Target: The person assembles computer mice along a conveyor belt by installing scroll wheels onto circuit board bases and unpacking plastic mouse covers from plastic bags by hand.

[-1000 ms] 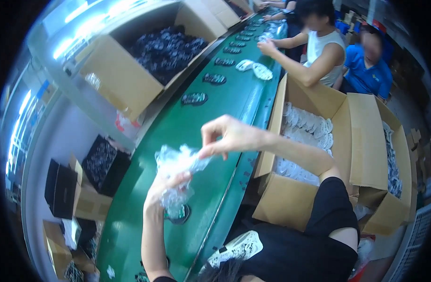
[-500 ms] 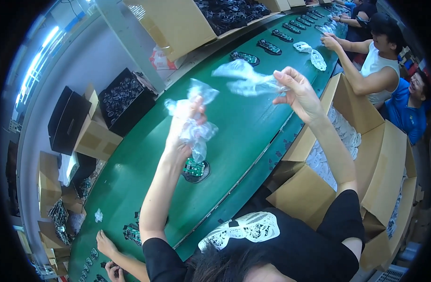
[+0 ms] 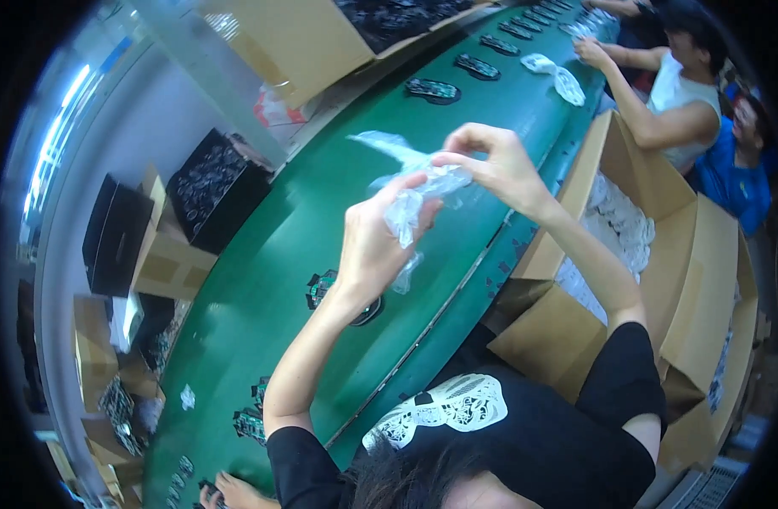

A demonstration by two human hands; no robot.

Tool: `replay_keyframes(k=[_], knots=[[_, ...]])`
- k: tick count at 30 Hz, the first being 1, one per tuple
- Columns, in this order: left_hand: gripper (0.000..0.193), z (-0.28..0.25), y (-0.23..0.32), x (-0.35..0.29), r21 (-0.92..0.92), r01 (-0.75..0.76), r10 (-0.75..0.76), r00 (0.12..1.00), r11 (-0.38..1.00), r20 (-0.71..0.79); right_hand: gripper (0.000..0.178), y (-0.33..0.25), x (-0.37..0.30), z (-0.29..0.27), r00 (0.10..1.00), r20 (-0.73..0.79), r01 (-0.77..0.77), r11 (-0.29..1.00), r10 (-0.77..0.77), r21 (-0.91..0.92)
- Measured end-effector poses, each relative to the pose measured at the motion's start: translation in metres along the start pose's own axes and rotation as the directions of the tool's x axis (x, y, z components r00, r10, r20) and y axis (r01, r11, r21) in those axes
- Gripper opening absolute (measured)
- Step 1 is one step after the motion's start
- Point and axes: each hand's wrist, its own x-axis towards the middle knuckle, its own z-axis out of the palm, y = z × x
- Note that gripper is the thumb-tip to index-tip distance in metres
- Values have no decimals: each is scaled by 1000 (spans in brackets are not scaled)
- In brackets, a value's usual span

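Above the green work surface [image 3: 262,280] my two hands are close together. My left hand [image 3: 368,233] is closed around crumpled clear plastic bags [image 3: 403,216], whose loose ends hang below the fingers. My right hand [image 3: 503,174] pinches thin clear plastic at the same bunch, and one long piece of it trails off to the far left. What lies inside the plastic, if anything, cannot be made out. Under my left wrist a black device shell with a green circuit board [image 3: 323,288] lies on the surface, partly hidden by the arm.
A row of black shells with circuit boards [image 3: 478,68] runs toward the far end. White molded pieces [image 3: 554,78] lie beside it. An open carton [image 3: 647,191] of white parts stands at my right. Black boxes [image 3: 215,187] line the left. A co-worker [image 3: 681,102] sits at far right; another person's hand [image 3: 236,492] is at lower left.
My right hand has moved left and down, bringing its plastic to the bunch in my left hand. My left hand has shifted right. The view has tilted slightly.
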Motion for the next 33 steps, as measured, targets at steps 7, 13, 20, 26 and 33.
replay_keyframes(k=[7, 13, 20, 26, 33], knots=[[34, 3, -15, 4, 275, 182, -198, 980, 944, 33, 28, -4, -3, 10, 971, 51, 239, 964, -235, -117], [28, -4, -37, 1, 377, 70, -135, 979, 924, 150, 22, 7, -2, 25, 934, 91, 356, 921, -346, -160], [45, 7, -15, -3, 259, 18, -27, 999, 966, 31, 26, 1, -7, 11, 939, -30, 331, 922, -344, -199], [33, 9, -30, 5, 506, -81, 0, 987, 859, 158, 21, 4, -6, 21, 966, 88, 247, 968, -242, -50], [47, 12, -38, 22, 12, 92, -93, 992, 996, 88, 18, -11, -14, 27, 939, 98, 343, 917, -329, -203]])
